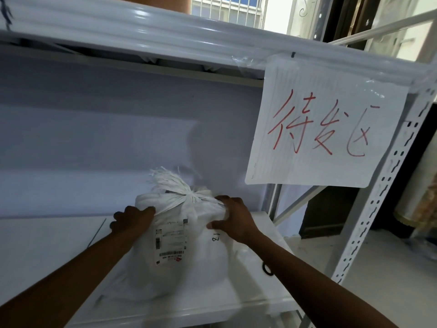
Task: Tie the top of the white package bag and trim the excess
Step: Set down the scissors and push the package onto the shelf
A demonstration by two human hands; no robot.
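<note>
The white package bag [189,252] stands upright on a white shelf board [47,252]. Its top is gathered into a tied neck [189,197], and a frayed tuft of bag material [165,181] fans out above the tie toward the upper left. A shipping label with barcodes [169,242] faces me, and "13" is handwritten to its right. My left hand [132,221] presses the bag's upper left shoulder. My right hand [233,216] grips the bag's upper right side just below the neck.
A paper sign with red handwriting [326,129] hangs from the upper shelf beam [142,27] at the right. A perforated white rack post [383,185] runs down the right side. A thin line marks the shelf board at the left [97,233].
</note>
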